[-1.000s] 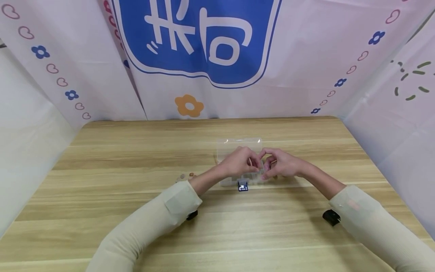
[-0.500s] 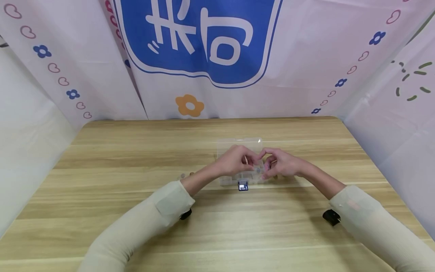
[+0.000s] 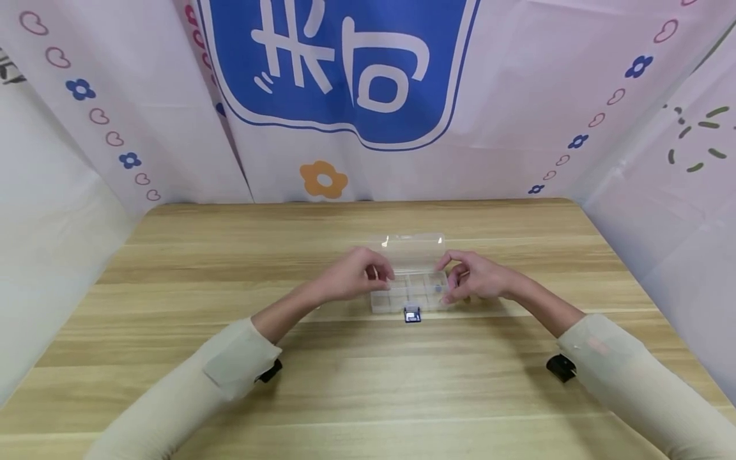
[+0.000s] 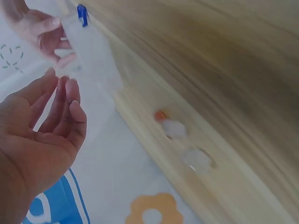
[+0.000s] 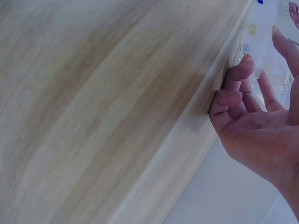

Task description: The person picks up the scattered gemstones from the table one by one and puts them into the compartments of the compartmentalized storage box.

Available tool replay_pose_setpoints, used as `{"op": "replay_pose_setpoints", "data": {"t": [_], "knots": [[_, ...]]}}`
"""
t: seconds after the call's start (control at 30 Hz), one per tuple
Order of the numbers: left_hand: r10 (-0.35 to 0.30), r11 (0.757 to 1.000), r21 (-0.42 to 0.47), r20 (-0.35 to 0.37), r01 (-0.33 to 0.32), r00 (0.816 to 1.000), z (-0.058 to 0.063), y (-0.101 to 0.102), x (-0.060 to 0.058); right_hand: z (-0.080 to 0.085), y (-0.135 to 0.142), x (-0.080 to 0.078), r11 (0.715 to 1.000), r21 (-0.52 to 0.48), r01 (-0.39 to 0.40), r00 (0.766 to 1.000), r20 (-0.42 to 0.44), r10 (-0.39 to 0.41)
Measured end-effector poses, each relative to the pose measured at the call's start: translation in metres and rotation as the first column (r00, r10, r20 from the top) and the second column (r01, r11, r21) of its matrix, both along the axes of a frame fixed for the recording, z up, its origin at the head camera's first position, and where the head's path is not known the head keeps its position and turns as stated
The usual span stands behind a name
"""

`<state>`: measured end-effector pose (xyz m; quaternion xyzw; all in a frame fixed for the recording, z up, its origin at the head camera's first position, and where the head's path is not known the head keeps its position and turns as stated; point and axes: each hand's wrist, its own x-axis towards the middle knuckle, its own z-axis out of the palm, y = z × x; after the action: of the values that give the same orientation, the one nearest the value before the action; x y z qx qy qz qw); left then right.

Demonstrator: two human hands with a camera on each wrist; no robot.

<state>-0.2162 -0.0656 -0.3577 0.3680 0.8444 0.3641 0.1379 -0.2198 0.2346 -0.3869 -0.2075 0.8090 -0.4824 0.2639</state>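
Observation:
A clear plastic compartment box (image 3: pixel 398 299) stands on the table with its lid (image 3: pixel 414 250) raised at the back and a blue clasp (image 3: pixel 412 315) at the front. My right hand (image 3: pixel 476 276) grips its right end, the index finger at the back corner and the thumb at the front corner. My left hand (image 3: pixel 359 275) is at the box's left end, fingers loosely bent and nothing visible between them. A small blue piece (image 3: pixel 438 289) lies in a right-hand compartment. In the right wrist view a yellowish piece (image 5: pixel 252 29) shows through the plastic.
In the left wrist view an orange piece (image 4: pixel 161 115) and two pale round pieces (image 4: pixel 174 129) lie on the table (image 3: pixel 368 396). The left forearm hides them in the head view. A patterned white cloth (image 3: pixel 494 128) hangs behind the table.
My left hand has moved left, from over the box's right compartments to its left end, uncovering the compartments. My right hand has stayed at the right end.

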Motion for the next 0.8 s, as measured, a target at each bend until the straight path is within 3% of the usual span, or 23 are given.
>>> {"op": "replay_pose_setpoints", "data": {"t": [0.3,0.4,0.53,0.67,0.8], "knots": [[0.007,0.999,0.053,-0.013,-0.006,1.000,-0.003,-0.043,0.003,0.001,0.000,0.001,1.000,0.019,0.007,1.000,-0.002,-0.007],[0.026,0.998,0.056,0.015,-0.027,1.000,-0.004,-0.055,0.004,0.000,0.000,0.001,1.000,0.015,0.006,1.000,-0.001,-0.006],[0.080,0.996,0.033,0.010,-0.080,0.997,-0.006,-0.070,0.004,-0.001,0.000,0.001,1.000,0.009,-0.003,1.000,-0.010,0.003],[0.137,0.990,-0.023,-0.048,-0.138,0.989,-0.008,-0.082,0.003,0.000,0.001,0.000,1.000,0.026,0.001,1.000,-0.018,0.000],[0.153,0.985,-0.069,-0.085,-0.159,0.985,-0.013,-0.093,0.002,-0.001,0.001,0.000,1.000,0.026,0.005,1.000,-0.009,-0.005]]}}
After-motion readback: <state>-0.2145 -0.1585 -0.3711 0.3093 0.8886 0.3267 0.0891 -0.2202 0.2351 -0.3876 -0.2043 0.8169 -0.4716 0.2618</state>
